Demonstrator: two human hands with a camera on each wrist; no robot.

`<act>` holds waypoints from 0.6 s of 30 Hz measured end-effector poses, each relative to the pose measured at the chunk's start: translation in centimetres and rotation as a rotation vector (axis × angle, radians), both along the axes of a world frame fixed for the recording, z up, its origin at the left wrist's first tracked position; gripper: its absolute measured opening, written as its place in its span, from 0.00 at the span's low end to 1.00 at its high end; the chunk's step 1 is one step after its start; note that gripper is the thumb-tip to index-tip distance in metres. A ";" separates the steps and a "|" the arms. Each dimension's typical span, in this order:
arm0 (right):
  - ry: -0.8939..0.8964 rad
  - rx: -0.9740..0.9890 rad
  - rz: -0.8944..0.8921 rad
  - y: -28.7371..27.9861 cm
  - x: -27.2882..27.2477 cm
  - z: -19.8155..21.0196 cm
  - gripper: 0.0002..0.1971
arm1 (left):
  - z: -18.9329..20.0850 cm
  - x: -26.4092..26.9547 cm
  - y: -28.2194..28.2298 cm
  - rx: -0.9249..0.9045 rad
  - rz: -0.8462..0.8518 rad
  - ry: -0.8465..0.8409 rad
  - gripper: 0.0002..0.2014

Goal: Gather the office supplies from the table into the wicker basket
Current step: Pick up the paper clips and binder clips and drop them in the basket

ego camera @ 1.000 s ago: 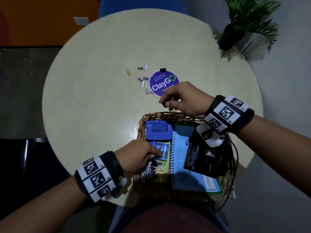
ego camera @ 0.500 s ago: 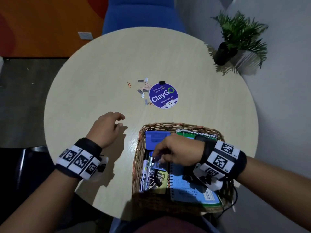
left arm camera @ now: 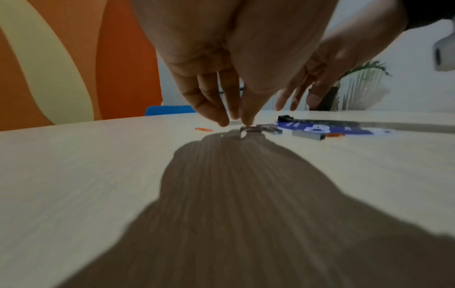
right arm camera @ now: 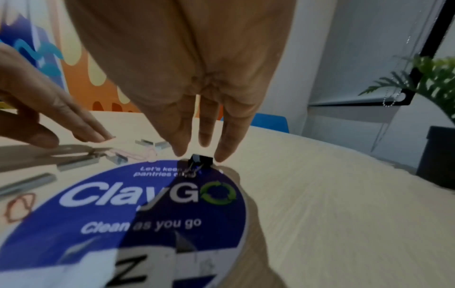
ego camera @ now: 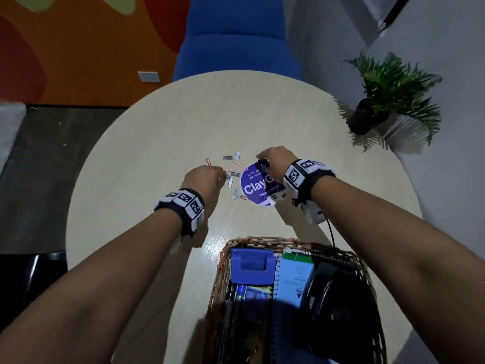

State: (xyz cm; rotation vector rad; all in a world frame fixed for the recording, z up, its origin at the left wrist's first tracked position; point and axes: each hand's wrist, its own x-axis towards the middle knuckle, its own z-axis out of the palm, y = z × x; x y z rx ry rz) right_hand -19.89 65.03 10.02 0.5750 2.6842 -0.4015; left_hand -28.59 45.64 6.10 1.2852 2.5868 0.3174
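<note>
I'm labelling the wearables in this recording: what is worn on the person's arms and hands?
Forearms and hands are bare, no sleeves or gloves. The left wrist band and the right wrist band are black, carrying white tiles with black square markers. A white box and thin black cable hang below the right one.

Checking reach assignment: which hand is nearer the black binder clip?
Right. The right hand has its fingertips on either side of the black binder clip at the purple sticker's far edge; the left hand is over staple strips beside that sticker.
</note>
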 end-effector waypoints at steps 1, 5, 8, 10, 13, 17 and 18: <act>0.007 -0.001 0.007 0.2 -0.3 -0.7 0.25 | -0.3 0.0 0.2 0.006 0.004 0.014 0.12; 0.030 -0.027 0.001 0.6 -1.1 -2.9 0.21 | -1.5 0.4 0.5 0.026 -0.032 0.041 0.11; 0.055 0.002 0.022 0.4 -1.3 -3.7 0.17 | -2.0 0.0 1.1 0.036 -0.010 0.019 0.11; 0.078 0.011 0.018 0.4 -1.3 -4.2 0.15 | -2.0 -0.2 1.5 0.034 0.019 0.019 0.10; 0.081 0.030 0.008 0.4 -1.2 -4.3 0.15 | -1.7 -0.1 1.5 0.014 0.074 0.021 0.09; 0.044 0.052 -0.004 0.1 -1.3 -3.7 0.16 | 0.1 0.3 1.3 -0.082 0.072 -0.083 0.10; 0.037 0.048 -0.011 0.1 -1.3 -3.4 0.15 | 1.2 0.4 1.3 -0.086 0.077 -0.134 0.09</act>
